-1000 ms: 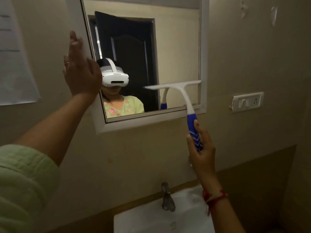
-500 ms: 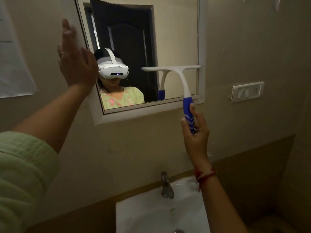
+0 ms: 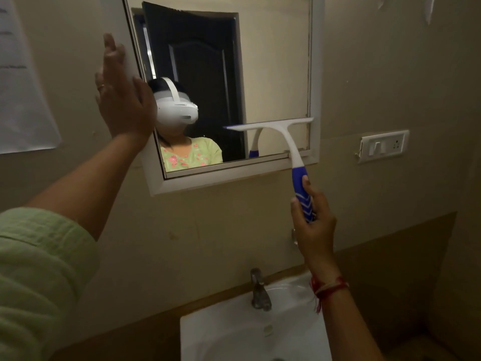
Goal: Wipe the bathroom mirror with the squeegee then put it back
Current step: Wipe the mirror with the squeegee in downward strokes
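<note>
Dim beige wall; white basin; switch plate, seemingly crooked.

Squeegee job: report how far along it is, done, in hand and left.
Done: the squeegee is picked up, its blue handle gripped by the right hand.
In hand: its blade lies across the mirror low on the right side, while the left hand braces the frame's left edge.
Left: finishing the wiping, then putting it back. How much glass is wiped cannot be told.

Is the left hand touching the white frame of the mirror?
Touching. The head view shows the left hand pressed flat on the left side of the mirror frame, overlapping its edge.
</note>
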The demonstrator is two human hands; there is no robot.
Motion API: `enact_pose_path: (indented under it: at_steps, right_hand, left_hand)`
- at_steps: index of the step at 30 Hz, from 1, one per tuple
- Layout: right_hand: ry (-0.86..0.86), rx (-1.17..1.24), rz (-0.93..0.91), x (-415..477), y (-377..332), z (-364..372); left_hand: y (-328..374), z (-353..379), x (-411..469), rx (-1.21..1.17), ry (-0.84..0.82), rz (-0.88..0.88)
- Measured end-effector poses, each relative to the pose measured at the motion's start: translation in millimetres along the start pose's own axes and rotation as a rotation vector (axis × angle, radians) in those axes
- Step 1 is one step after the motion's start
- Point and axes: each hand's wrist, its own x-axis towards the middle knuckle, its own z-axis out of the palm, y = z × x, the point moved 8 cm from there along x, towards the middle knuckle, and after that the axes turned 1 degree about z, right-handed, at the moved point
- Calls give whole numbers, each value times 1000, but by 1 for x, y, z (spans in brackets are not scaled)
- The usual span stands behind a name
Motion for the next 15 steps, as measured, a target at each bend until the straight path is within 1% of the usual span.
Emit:
enact_pose_path:
  at_steps: [5, 11, 15]
  right_hand:
    - [-8, 24, 23, -14, 7, 3]
    - [3, 12, 106, -44, 29, 3]
    - [2, 4, 73, -36, 20, 0]
  left_hand:
    - [-1, -1, 1, 0, -4, -12]
    - [0, -1, 2, 19, -15, -14]
    - [-1, 0, 0, 29, -16, -26]
